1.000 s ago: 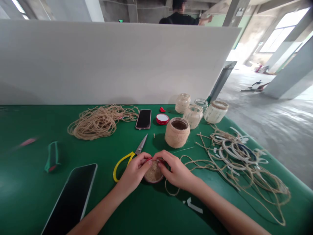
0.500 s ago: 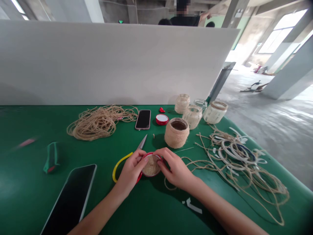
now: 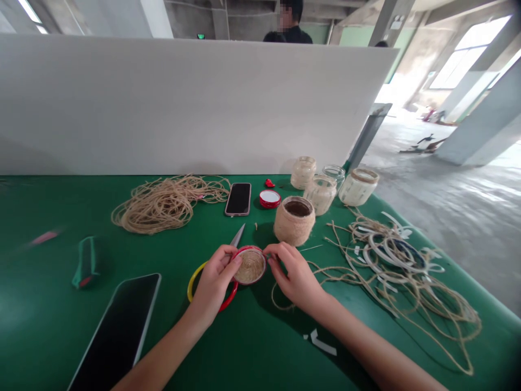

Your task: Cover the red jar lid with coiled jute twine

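My left hand grips a red-rimmed jar lid by its left side, thumb over the rim. A flat spiral of twine fills the lid's inside, facing me. At the lid's upper right edge, my right hand has its thumb and fingers curled together; whatever is between them is hidden. A loop of loose twine lies just under this hand. Partly behind my left hand rest scissors with red and yellow handles, blade pointing away. Beyond my right hand stands a twine-wrapped jar, upright with its mouth uncovered.
Several glass jars stand at the back right. Tangled cord and white strips cover the right side. A twine bundle, phone and another lid lie farther back. A tablet-like black slab is front left.
The lid has tilted up toward me and risen slightly. My right hand has drawn its fingers from inside the lid to its right edge. The person behind the board has turned.
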### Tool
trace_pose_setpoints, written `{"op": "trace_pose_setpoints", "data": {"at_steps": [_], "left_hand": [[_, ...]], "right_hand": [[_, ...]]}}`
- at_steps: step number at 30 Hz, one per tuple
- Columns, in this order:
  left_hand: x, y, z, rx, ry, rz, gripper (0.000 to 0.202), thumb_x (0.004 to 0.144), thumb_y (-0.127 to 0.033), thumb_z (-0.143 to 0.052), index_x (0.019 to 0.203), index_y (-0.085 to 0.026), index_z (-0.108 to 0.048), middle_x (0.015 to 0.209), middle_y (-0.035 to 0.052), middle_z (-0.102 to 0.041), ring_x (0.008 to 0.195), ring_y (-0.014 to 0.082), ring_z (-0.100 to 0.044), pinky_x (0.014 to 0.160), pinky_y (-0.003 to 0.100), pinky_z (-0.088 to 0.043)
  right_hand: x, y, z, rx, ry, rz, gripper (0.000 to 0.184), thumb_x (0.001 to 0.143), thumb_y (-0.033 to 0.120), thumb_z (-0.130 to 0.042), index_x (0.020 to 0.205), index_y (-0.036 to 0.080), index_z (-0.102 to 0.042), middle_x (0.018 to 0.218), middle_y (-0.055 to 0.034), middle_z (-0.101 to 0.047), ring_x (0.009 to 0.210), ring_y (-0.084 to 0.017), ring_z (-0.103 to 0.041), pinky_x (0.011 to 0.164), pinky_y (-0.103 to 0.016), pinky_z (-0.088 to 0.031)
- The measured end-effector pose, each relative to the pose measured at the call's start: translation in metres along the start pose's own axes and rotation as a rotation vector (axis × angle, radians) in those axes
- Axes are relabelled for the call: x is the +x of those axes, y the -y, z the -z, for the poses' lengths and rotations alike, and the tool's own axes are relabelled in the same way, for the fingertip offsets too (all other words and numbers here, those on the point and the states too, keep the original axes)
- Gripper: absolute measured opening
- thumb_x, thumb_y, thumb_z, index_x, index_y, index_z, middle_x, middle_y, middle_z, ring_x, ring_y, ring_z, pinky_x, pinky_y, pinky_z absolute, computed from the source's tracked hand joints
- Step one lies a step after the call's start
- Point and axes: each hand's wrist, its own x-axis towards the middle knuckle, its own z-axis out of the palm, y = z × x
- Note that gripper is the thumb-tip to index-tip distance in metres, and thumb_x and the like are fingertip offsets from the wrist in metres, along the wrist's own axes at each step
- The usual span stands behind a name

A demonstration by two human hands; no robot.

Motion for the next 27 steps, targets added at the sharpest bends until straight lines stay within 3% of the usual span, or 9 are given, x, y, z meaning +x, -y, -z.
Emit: {"op": "trace_pose_setpoints", "data": {"at_steps": [10, 20, 24, 27], "left_hand": [[0.0002, 0.0018, -0.0009, -0.116, -0.036, 0.015, 0.018, 0.076, -0.034, -0.059, 0.085, -0.020, -0.054, 0.077, -0.0004, -0.062, 0.068, 0.0133, -0.058, 0.061, 0.023, -0.044], [-0.0017, -0.0012, -0.0029, -0.247, 0.063, 0.051, 0.010, 0.076, -0.025, -0.058, 0.077, -0.018, -0.051, 0.074, -0.0008, -0.059, 0.066, 0.0111, -0.056, 0.064, 0.023, -0.046], [-0.0019, -0.0012, -0.0029, -0.194, 0.092, 0.089, 0.011, 0.075, -0.026, -0.057, 0.071, -0.017, -0.052, 0.069, -0.0014, -0.057, 0.062, 0.0112, -0.055, 0.062, 0.023, -0.045], [-0.0016, -0.0019, -0.0038, -0.071, 0.102, 0.108, 0.016, 0.077, -0.033, -0.056, 0.081, -0.018, -0.057, 0.070, -0.0003, -0.060, 0.061, 0.0130, -0.057, 0.058, 0.022, -0.044]], "right_hand": [[-0.0010, -0.0014, -0.0012, 0.018, 0.045, 0.017, 0.024, 0.085, 0.012, -0.039, 0.105, 0.020, -0.050, 0.092, -0.0079, -0.055, 0.082, -0.019, -0.052, 0.073, -0.032, -0.044], [-0.0017, 0.0008, -0.0051, 0.192, -0.011, -0.062, 0.025, 0.084, 0.013, -0.043, 0.107, 0.021, -0.047, 0.101, -0.0058, -0.057, 0.089, -0.016, -0.055, 0.078, -0.029, -0.045], [-0.0015, 0.0008, -0.0052, 0.233, -0.019, -0.054, 0.024, 0.083, 0.009, -0.041, 0.102, 0.020, -0.049, 0.096, -0.0050, -0.059, 0.084, -0.015, -0.056, 0.073, -0.026, -0.046], [-0.0016, 0.0026, -0.0046, 0.239, 0.010, -0.034, 0.024, 0.082, 0.009, -0.040, 0.101, 0.020, -0.050, 0.094, -0.0049, -0.058, 0.082, -0.015, -0.055, 0.072, -0.026, -0.046]]}}
